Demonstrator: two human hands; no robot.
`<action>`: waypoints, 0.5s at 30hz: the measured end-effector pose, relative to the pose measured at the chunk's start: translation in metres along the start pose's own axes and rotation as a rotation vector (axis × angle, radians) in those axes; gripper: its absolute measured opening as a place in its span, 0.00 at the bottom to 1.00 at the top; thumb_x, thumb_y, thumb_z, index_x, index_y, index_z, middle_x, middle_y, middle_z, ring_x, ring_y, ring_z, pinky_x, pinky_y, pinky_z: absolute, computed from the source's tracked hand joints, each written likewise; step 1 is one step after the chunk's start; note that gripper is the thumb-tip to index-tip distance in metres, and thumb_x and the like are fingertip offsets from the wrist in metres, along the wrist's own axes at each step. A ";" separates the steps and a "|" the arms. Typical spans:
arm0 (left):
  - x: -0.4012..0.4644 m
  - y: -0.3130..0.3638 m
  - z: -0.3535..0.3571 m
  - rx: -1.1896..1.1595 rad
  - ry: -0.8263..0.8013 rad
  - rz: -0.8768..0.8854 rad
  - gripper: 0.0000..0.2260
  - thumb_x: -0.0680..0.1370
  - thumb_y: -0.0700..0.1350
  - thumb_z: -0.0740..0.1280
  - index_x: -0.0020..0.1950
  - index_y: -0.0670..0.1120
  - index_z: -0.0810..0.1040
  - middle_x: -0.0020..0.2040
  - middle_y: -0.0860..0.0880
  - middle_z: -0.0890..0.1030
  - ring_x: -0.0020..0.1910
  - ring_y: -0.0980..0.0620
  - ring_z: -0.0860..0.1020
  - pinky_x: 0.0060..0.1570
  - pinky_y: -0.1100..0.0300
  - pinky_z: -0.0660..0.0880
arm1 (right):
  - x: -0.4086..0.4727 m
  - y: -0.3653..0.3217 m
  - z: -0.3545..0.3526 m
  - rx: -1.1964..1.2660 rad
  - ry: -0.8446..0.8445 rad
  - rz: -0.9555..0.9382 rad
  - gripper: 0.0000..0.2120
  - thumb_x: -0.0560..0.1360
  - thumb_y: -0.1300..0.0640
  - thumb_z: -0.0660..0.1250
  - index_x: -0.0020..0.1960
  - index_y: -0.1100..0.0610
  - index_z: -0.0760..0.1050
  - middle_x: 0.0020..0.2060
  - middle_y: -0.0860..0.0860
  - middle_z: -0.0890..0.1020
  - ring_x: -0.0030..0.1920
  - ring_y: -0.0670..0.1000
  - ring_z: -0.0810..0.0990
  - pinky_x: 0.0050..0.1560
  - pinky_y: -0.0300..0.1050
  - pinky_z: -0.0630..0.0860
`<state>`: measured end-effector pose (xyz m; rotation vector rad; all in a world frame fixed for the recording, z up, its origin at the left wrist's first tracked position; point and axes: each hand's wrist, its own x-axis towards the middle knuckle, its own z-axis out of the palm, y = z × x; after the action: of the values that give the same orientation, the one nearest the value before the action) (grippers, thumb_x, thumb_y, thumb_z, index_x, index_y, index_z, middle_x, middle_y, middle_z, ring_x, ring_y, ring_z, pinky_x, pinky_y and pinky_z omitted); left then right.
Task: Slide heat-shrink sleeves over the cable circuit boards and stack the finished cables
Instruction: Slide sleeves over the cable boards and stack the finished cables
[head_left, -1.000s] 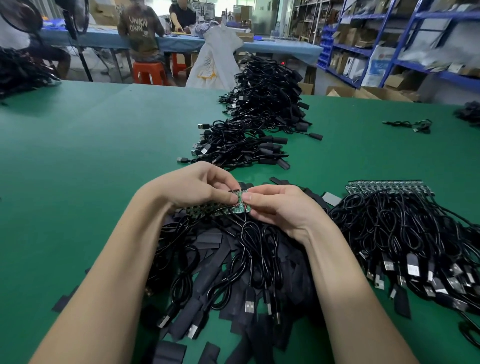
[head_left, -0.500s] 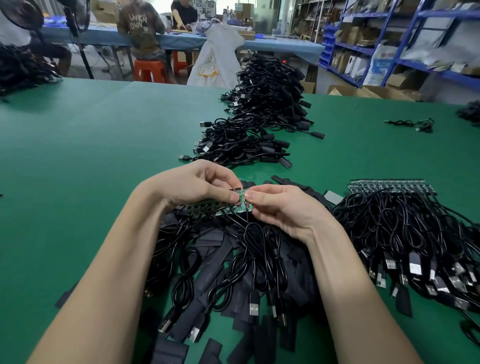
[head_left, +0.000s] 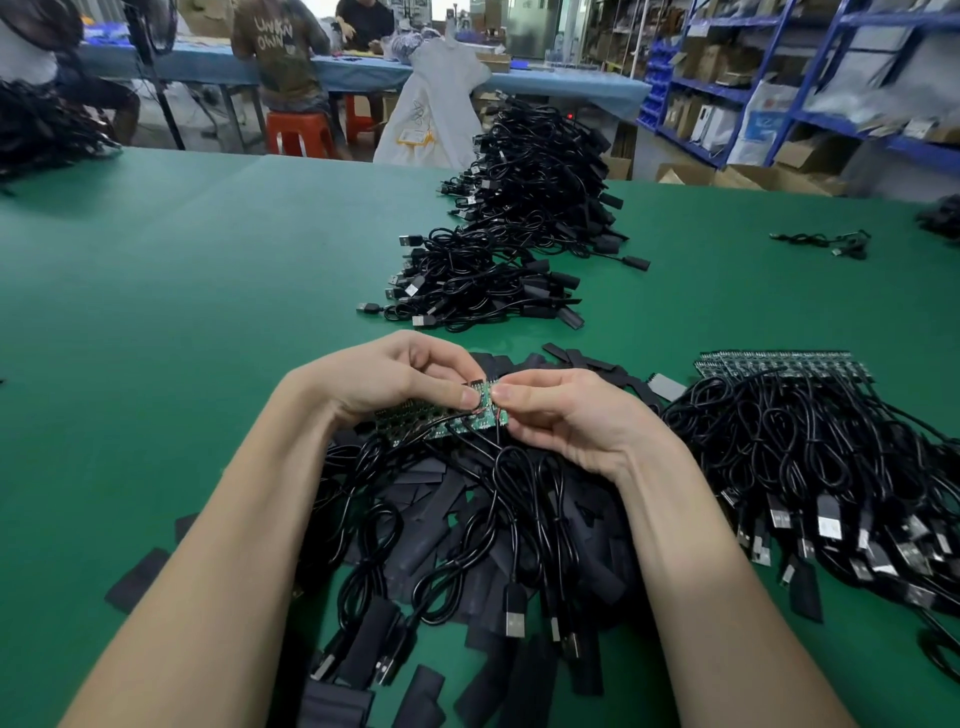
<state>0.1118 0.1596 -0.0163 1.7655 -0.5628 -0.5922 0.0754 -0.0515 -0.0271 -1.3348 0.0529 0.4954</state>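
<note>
Two hands (head_left: 395, 382) (head_left: 566, 415), one board strip (head_left: 441, 418)

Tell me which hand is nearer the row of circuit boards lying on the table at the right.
Right. The right hand is just left of the row of circuit boards, apart from it. The left hand lies farther left, beyond the right hand; both pinch a green board strip.

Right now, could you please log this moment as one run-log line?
left hand: pinches board strip | right hand: pinches end board | sleeve: not on | finished pile: beyond
</note>
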 end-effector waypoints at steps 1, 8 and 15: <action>0.000 -0.002 0.000 -0.002 -0.003 -0.001 0.05 0.72 0.39 0.72 0.47 0.44 0.83 0.43 0.44 0.84 0.41 0.54 0.80 0.50 0.67 0.74 | 0.000 0.001 0.000 0.000 -0.001 0.004 0.07 0.59 0.60 0.79 0.37 0.57 0.87 0.36 0.52 0.86 0.35 0.44 0.84 0.38 0.35 0.80; 0.000 -0.009 0.004 -0.085 -0.015 0.011 0.07 0.73 0.39 0.71 0.45 0.48 0.86 0.44 0.48 0.86 0.42 0.56 0.82 0.49 0.67 0.76 | 0.000 0.002 0.001 0.097 -0.035 0.018 0.04 0.62 0.62 0.77 0.36 0.57 0.87 0.37 0.52 0.86 0.34 0.45 0.83 0.37 0.34 0.80; -0.006 0.006 -0.012 0.187 0.090 -0.101 0.08 0.72 0.46 0.78 0.49 0.47 0.85 0.40 0.45 0.82 0.40 0.51 0.76 0.49 0.58 0.70 | -0.017 -0.020 -0.011 0.024 -0.021 -0.098 0.03 0.64 0.58 0.77 0.38 0.52 0.88 0.37 0.47 0.85 0.36 0.42 0.83 0.38 0.33 0.79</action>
<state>0.1144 0.1708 -0.0071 1.9964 -0.4820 -0.5404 0.0702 -0.0701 -0.0062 -1.3021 -0.0239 0.4244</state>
